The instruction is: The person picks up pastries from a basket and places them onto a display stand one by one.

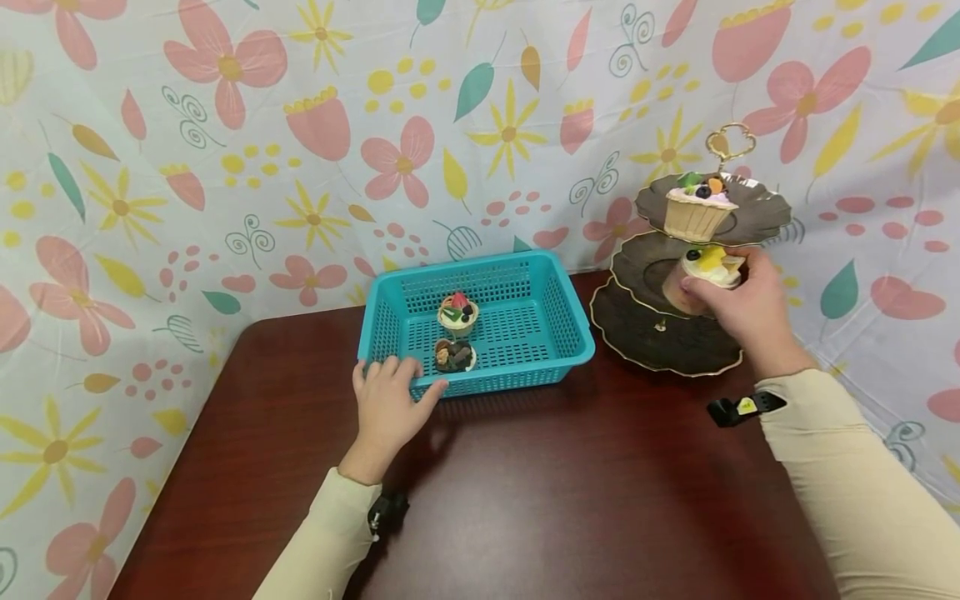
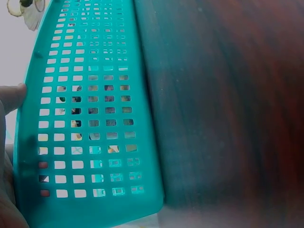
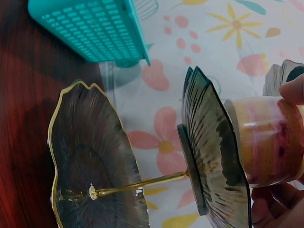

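Observation:
My right hand (image 1: 753,312) holds a clear layered cake cup (image 3: 266,142) with pink and yellow bands, topped with cream, yellow fruit and a dark berry. The cup's base is right at the middle tier (image 3: 216,142) of a dark, gold-edged three-tier stand (image 1: 667,350). On the top tier sits a cupcake (image 1: 697,218) in a pale wrapper with fruit on it. My left hand (image 1: 386,412) grips the front left rim of a turquoise basket (image 2: 95,209). Inside lie a strawberry-topped tart (image 1: 457,317) and a chocolate-topped dessert (image 1: 453,357).
All this stands on a dark red-brown wooden table (image 1: 525,500). Close behind hangs a flower-patterned cloth (image 1: 315,167). The stand is just right of the basket, with a gold loop handle (image 1: 730,142) on top. Each wrist wears a black strap (image 1: 746,408).

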The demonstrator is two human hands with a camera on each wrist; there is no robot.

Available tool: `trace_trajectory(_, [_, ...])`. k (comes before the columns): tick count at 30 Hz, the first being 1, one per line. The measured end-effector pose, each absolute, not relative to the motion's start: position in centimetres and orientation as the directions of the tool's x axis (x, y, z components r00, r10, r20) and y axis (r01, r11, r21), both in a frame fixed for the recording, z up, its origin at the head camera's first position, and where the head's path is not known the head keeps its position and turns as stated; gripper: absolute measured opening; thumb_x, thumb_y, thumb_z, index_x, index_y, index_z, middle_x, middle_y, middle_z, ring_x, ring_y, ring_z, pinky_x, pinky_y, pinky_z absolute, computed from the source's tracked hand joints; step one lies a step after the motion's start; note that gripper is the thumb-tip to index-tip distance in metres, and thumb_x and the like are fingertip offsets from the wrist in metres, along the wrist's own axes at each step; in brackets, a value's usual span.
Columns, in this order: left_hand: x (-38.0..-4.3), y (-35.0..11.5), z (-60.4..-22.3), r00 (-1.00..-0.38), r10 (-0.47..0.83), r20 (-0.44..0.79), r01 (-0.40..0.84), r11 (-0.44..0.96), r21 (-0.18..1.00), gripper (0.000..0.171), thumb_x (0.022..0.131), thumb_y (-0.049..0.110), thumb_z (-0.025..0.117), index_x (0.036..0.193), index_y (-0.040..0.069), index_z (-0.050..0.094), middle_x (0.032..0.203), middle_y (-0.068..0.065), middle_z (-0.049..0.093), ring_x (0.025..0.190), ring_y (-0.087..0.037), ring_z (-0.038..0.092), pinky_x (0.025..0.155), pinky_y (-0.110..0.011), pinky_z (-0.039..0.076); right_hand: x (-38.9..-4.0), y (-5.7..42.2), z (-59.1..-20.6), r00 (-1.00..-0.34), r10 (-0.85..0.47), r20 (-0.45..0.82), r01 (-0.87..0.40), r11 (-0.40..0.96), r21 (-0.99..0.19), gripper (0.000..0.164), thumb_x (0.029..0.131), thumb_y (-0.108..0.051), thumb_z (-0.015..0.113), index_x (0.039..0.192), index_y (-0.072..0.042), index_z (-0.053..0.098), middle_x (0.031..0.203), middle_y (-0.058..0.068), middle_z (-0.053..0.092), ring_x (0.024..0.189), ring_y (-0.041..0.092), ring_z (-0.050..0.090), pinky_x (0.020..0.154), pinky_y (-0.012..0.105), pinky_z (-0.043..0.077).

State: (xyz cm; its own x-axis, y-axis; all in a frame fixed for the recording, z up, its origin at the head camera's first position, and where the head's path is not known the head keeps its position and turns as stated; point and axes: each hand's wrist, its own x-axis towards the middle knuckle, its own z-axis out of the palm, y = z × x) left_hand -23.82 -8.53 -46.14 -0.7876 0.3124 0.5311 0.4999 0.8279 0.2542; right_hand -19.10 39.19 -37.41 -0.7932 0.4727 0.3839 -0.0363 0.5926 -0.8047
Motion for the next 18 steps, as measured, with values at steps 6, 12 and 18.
trace_trajectory(6, [-23.8, -8.5, -46.1, -0.780, 0.312, 0.543, 0.503, 0.828, 0.247, 0.044, 0.090, 0.058, 0.066, 0.091, 0.014, 0.060, 0.082, -0.004, 0.056, 0.082, -0.031, 0.052, 0.109, -0.070, 0.022, -19.5, 40.0, -37.6, -0.803, 0.463, 0.376, -0.030, 0.599, -0.801, 0.066, 0.083, -0.028, 0.080, 0.133, 0.003, 0.049, 0.111, -0.003, 0.051, 0.088, 0.000, 0.048, 0.072, 0.015, 0.039])
trace_trajectory(12, [-23.9, -8.5, -46.2, -0.777, 0.316, 0.545, 0.508, 0.826, 0.245, 0.045, 0.090, 0.058, 0.067, 0.091, 0.014, 0.060, 0.083, -0.005, 0.056, 0.083, -0.031, 0.053, 0.109, -0.070, 0.021, -19.8, 40.5, -37.6, -0.810, 0.459, 0.365, -0.039, 0.579, -0.814, 0.055, 0.083, -0.027, 0.080, 0.125, -0.006, 0.051, 0.107, -0.006, 0.052, 0.088, 0.002, 0.051, 0.070, 0.013, 0.041])
trace_trajectory(18, [-23.9, -8.6, -46.2, -0.781, 0.315, 0.539, 0.504, 0.828, 0.246, 0.045, 0.090, 0.059, 0.066, 0.092, 0.014, 0.060, 0.082, -0.004, 0.056, 0.082, -0.031, 0.053, 0.109, -0.070, 0.021, -19.8, 40.7, -37.7, -0.826, 0.442, 0.349, 0.000, 0.619, -0.785, 0.064, 0.085, -0.030, 0.078, 0.132, 0.002, 0.049, 0.113, 0.001, 0.052, 0.089, 0.000, 0.048, 0.072, 0.014, 0.038])
